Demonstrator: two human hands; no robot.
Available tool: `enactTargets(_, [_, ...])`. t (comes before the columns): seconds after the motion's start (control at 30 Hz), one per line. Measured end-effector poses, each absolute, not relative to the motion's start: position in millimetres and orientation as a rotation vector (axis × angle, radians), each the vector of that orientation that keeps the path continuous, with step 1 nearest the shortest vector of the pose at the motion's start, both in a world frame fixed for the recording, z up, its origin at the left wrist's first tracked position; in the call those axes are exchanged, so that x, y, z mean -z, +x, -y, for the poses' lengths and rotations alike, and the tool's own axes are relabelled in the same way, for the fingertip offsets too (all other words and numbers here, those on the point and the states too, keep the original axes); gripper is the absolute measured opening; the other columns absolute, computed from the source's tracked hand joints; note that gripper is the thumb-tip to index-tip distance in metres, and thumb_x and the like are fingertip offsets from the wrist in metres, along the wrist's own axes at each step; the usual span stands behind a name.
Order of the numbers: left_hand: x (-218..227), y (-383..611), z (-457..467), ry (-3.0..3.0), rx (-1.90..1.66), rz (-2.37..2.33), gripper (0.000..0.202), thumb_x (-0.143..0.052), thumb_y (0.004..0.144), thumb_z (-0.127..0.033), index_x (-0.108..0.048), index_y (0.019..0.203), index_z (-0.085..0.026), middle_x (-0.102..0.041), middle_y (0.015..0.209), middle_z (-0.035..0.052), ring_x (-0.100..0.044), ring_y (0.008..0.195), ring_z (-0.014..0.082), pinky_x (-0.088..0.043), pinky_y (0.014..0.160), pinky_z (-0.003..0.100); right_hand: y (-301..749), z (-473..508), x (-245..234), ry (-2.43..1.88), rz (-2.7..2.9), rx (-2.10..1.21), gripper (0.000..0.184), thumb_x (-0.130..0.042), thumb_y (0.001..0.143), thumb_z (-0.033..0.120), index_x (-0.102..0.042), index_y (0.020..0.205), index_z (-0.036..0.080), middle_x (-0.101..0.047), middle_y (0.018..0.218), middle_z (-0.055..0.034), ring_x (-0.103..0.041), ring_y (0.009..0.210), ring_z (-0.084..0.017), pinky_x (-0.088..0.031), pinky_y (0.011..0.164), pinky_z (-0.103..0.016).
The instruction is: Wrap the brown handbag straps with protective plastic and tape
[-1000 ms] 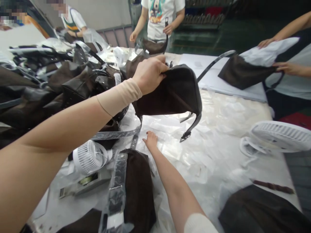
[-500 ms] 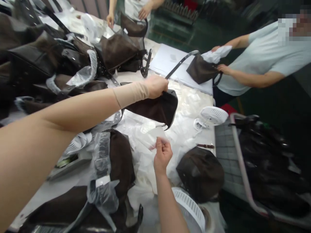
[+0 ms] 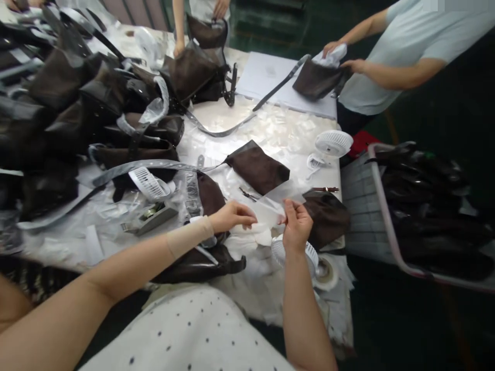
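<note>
Cluttered bench point(image 3: 220, 117) strewn with plastic wrap, left grip point(image 3: 232, 216) and right grip point(image 3: 297, 225) each pinched closed on clear plastic bag point(image 3: 271, 207) held between them above the near edge, brown pouch point(image 3: 257, 167) lying flat just beyond, small white fan point(image 3: 332, 143) further right.

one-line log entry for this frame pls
left hand: pinching clear plastic film | right hand: pinching same film | dark brown fabric pouch: flat on plastic-covered table, untouched

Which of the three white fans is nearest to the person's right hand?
The fan directly below the right hand, at the table's near edge; the left fan and the far fan lie well away.
</note>
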State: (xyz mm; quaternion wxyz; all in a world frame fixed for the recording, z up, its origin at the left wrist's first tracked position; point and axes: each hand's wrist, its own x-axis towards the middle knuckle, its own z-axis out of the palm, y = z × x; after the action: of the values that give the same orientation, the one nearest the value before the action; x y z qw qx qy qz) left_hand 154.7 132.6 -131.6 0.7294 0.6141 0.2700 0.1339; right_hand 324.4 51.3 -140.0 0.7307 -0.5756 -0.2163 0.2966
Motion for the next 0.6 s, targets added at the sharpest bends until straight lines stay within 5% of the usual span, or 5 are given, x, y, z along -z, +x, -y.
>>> enactTargets(0.13, [174.7, 120.0, -51.7, 1.273, -0.528, -0.958, 0.034, -0.069, 0.071, -0.046, -0.069, 0.071, -0.012, -0.057, 0.054, -0.0013, -0.045, 0.048, 0.0086, -0.036, 0.048, 0.022, 274.6, -1.9, 167.8, -1.078, 0.43, -1.137, 0.058, -0.061, 0.072, 0.067, -0.068, 0.1, 0.017, -0.07, 0.081, -0.0046, -0.064, 0.069, -0.016, -0.052, 0.061, -0.028])
enactTargets(0.23, [194.6, 101.4, -12.9, 1.301, -0.54, -1.032, 0.034, -0.067, 0.07, -0.046, -0.069, 0.071, -0.013, -0.059, 0.057, -0.0005, -0.044, 0.047, 0.0088, -0.034, 0.046, 0.022, 225.4, 39.1, 192.5, -1.084, 0.372, -1.48, 0.047, -0.073, 0.067, 0.056, -0.072, 0.094, 0.017, -0.074, 0.093, -0.008, -0.067, 0.085, -0.021, -0.055, 0.075, -0.034])
enactTargets(0.33, [200.4, 82.0, 6.3, 1.349, -0.409, -1.051, 0.038, -0.065, 0.071, -0.05, -0.065, 0.066, -0.013, -0.056, 0.053, -0.0012, -0.041, 0.039, 0.0082, -0.029, 0.04, 0.023, 192.9, 65.8, 206.5, -1.143, 0.237, -1.428, 0.033, -0.079, 0.066, 0.04, -0.074, 0.089, 0.016, -0.075, 0.089, -0.0062, -0.068, 0.085, -0.018, -0.054, 0.082, -0.03])
enactTargets(0.6, [200.7, 44.7, 21.0, 1.416, -0.211, -0.906, 0.044, -0.068, 0.068, -0.057, -0.064, 0.065, -0.014, -0.054, 0.051, -0.0013, -0.046, 0.042, 0.0099, -0.035, 0.042, 0.022, 185.5, 91.3, 197.0, -1.109, 0.179, -1.288, 0.032, -0.078, 0.067, 0.036, -0.074, 0.091, 0.016, -0.075, 0.096, -0.0077, -0.07, 0.086, -0.018, -0.056, 0.078, -0.029])
